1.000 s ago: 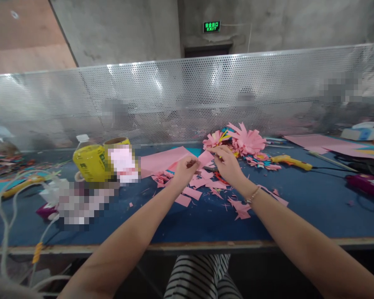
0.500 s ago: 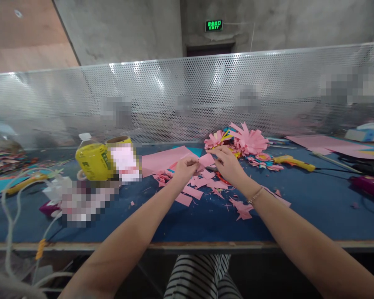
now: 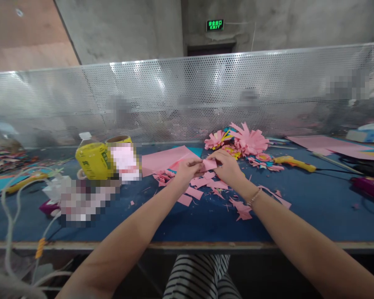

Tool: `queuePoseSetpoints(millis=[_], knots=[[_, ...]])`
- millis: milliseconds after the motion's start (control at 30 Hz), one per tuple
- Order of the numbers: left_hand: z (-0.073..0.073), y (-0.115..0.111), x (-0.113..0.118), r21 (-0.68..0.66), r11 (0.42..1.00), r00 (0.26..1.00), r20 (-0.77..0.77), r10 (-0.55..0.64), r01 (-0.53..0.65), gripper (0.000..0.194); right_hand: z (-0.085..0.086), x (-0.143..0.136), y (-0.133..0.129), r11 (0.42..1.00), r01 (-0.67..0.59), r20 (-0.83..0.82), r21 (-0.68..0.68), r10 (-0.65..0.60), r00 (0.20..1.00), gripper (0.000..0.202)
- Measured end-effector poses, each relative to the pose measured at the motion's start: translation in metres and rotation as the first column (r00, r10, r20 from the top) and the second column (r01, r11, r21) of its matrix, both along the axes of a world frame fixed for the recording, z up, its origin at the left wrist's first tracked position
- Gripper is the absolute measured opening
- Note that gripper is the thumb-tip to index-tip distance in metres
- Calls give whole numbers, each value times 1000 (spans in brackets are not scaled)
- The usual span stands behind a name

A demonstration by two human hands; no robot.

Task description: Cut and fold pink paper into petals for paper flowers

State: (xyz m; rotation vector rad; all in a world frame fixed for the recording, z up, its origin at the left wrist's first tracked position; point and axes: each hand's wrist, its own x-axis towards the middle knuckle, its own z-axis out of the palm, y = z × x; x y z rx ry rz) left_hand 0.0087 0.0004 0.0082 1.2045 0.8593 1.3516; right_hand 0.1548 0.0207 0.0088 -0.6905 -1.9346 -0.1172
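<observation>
Between my two hands is a small piece of pink paper (image 3: 210, 165). My left hand (image 3: 188, 170) pinches its left edge, while the fingers of my right hand (image 3: 227, 166) close on its right side. Below them, cut pink paper pieces (image 3: 195, 192) lie scattered on the blue table top (image 3: 187, 224). A larger pink sheet (image 3: 162, 161) lies behind my left hand. Just beyond my right hand rest pink paper flowers (image 3: 249, 139) with fringed petals.
A yellow-labelled bottle (image 3: 93, 160) and a yellow cardboard tube (image 3: 118, 141) stand at the left, by white cables (image 3: 11, 220). A yellow glue gun (image 3: 294, 162) lies at the right. A perforated metal screen (image 3: 187, 99) runs along the back.
My right hand has moved slightly down, and its extended fingers have closed on the pink paper. The paper now sits lower and flatter between both hands.
</observation>
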Motion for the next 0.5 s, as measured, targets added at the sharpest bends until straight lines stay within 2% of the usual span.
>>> queuePoseSetpoints(millis=[167, 500], knots=[[0, -2, 1, 16, 999, 998, 52, -33, 32, 27, 4, -2, -9, 999, -10, -36, -40, 8, 999, 20], [1, -4, 3, 2, 999, 989, 144, -43, 43, 26, 3, -5, -10, 994, -60, -54, -86, 55, 997, 27]])
